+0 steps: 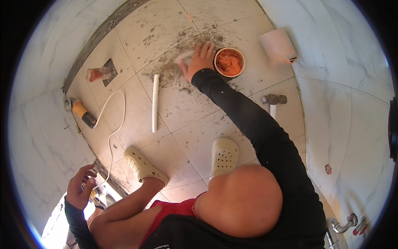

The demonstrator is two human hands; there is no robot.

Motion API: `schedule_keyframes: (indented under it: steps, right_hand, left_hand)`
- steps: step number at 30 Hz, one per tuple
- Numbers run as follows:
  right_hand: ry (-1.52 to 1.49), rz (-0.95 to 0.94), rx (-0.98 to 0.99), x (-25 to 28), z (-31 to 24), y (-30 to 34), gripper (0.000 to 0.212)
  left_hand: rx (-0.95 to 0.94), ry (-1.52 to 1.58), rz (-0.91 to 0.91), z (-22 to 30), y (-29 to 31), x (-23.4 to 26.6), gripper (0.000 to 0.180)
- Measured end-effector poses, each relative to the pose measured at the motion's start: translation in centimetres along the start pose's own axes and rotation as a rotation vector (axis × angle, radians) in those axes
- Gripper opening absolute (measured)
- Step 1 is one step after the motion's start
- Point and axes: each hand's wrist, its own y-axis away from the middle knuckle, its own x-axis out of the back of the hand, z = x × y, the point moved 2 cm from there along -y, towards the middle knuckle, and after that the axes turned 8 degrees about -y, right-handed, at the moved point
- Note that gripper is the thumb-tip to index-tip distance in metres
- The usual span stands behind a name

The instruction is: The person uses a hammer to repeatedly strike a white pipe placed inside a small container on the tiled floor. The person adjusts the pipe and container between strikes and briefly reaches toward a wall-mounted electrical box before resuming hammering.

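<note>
"What is nearest the right hand?"

"A round orange tub or pipe mouth with a pale rim (pixel 244 64), packed with crumpled orange material (pixel 229 63). It's on the beige tiled floor (pixel 192 124), just right of the bare right hand (pixel 200 60)."

"How would it handle?"

"I'd judge the wall stiff and the filling soft and light; cloth or plastic film, I can't tell. Nor whether it stands loose or is fixed."

"Where to take hold?"

"Opposite sides of the rim; for the filling alone, pinch its raised folds. Dusty fingers might slip."

"Is the hand gripping it?"

"No. The fingers are spread, palm down over loose grey-brown grit (pixel 169 71), which should crumble and suit sweeping better than pinching. Whether the hand touches the rim, I can't tell."

"And the left?"

"The bare left hand (pixel 81 186) is beside the left leg, fingers loosely curled, nothing visible in them."

"Further out?"

"A slim white tube (pixel 155 103) lies left of the grit, a dark-headed, pale-handled hammer (pixel 274 99) to the right, and a yellow-and-black angle grinder (pixel 83 113) far left."
</note>
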Motion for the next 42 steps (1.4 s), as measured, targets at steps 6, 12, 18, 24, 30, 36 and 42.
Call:
schedule_keyframes:
  steps: [6,12,18,24,30,36,42]
  right_hand:
    - [-0.031,0.164,0.166,3.1,1.8,-2.5,0.083]
    - [-0.269,-0.161,0.11,2.4,-0.7,-2.0,0.087]
    - [0.033,-0.048,0.099,0.6,-0.8,1.5,0.083]
    - [-0.195,-0.273,0.509,2.7,1.4,6.5,0.073]
    - [-0.047,-0.104,0.222,3.3,4.4,6.9,0.081]
    - [0.228,-0.366,0.122,7.4,5.5,10.3,0.077]
    - [0.137,-0.373,0.302,8.2,5.7,10.4,0.072]
  left_hand:
    - [-0.012,-0.029,-0.015,-0.2,0.1,-0.3,0.04]
    - [-0.029,-0.027,-0.043,0.3,0.0,-0.4,0.04]
    - [-0.017,-0.003,0.028,0.5,0.2,-0.1,0.039]
    - [0.027,-0.051,-0.114,-0.3,0.1,-0.4,0.047]
    - [-0.007,0.015,-0.073,-0.2,-0.4,-0.6,0.048]
    - [0.024,0.043,-0.101,-0.6,0.1,-0.4,0.053]
    - [0.044,-0.003,-0.129,-1.6,-0.1,-1.1,0.054]
